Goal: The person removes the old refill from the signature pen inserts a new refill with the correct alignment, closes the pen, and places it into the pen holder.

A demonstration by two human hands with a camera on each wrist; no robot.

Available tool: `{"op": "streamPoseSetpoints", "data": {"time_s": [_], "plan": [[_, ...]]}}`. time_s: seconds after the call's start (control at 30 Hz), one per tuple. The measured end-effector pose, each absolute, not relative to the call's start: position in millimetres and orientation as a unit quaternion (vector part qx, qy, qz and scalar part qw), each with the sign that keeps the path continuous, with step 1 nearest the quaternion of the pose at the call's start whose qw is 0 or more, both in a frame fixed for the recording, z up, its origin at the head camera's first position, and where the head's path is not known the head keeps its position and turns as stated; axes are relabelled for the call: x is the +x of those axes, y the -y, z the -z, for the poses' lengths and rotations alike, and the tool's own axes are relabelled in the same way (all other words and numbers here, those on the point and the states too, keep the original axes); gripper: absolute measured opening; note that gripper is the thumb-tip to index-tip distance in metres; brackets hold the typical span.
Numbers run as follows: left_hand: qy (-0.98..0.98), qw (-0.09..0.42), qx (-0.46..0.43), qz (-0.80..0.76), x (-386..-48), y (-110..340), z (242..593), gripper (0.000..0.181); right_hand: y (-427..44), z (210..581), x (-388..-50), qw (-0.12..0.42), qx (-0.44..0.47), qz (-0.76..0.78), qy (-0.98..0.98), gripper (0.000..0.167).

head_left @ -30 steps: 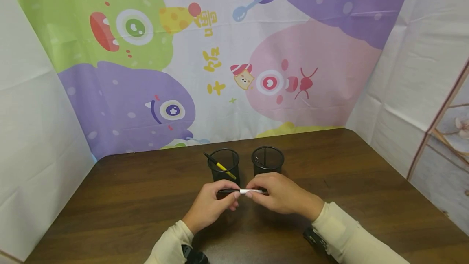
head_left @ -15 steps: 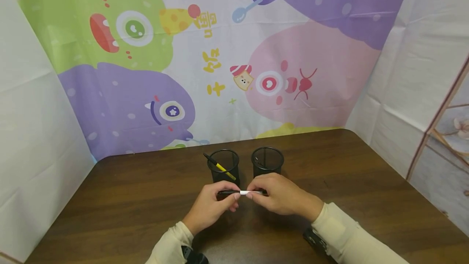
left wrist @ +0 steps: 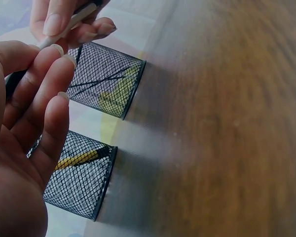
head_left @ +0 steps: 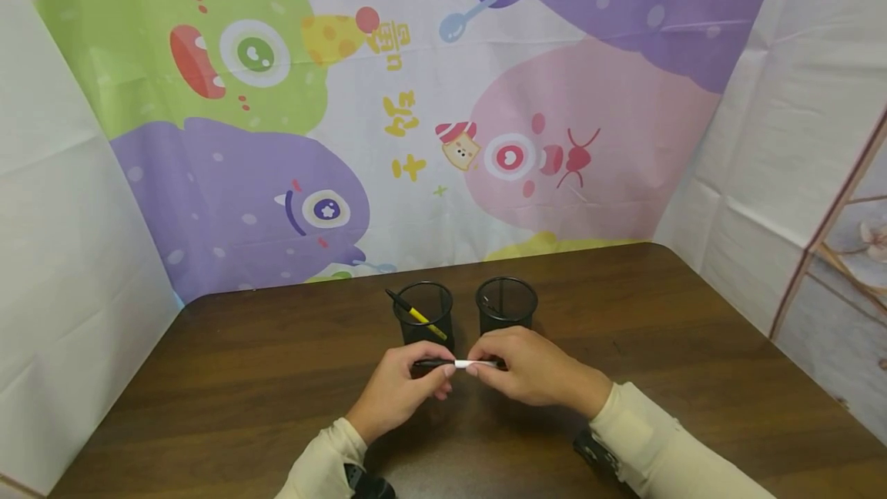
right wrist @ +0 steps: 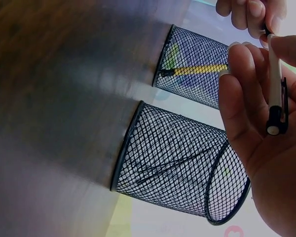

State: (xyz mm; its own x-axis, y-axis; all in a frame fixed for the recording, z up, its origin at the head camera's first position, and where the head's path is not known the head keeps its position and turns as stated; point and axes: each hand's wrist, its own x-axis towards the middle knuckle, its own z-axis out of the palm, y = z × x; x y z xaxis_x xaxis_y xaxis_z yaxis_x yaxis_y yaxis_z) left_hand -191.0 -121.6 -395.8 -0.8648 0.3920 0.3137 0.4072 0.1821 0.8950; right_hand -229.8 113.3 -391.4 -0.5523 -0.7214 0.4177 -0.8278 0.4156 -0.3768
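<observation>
Nearest the camera: pale sleeves, each with a black device strapped at the wrist. Left hand: thumb and fingertips pinch the dark end of a pen. Right hand: thumb and fingers grip its white barrel; the right wrist view shows a black clip and black end cap there. Pen lies about level between the hands, above the brown table, on the near side of two black mesh cups. Left cup holds a yellow pen, tilted, black upper end over the rim. Right cup, just beside it, contains thin dark pieces, too fine to identify. Behind the table: cartoon-printed cloth.
</observation>
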Motion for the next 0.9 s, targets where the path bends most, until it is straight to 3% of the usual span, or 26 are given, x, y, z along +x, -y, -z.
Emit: {"op": "streamPoseSetpoints", "data": {"time_s": [0.9], "plan": [[0.775,0.012,-0.257,0.577,-191.6,121.4,397.9,0.009,-112.6,391.1,-229.0,0.107,0.467,-0.288,0.829,0.008]]}}
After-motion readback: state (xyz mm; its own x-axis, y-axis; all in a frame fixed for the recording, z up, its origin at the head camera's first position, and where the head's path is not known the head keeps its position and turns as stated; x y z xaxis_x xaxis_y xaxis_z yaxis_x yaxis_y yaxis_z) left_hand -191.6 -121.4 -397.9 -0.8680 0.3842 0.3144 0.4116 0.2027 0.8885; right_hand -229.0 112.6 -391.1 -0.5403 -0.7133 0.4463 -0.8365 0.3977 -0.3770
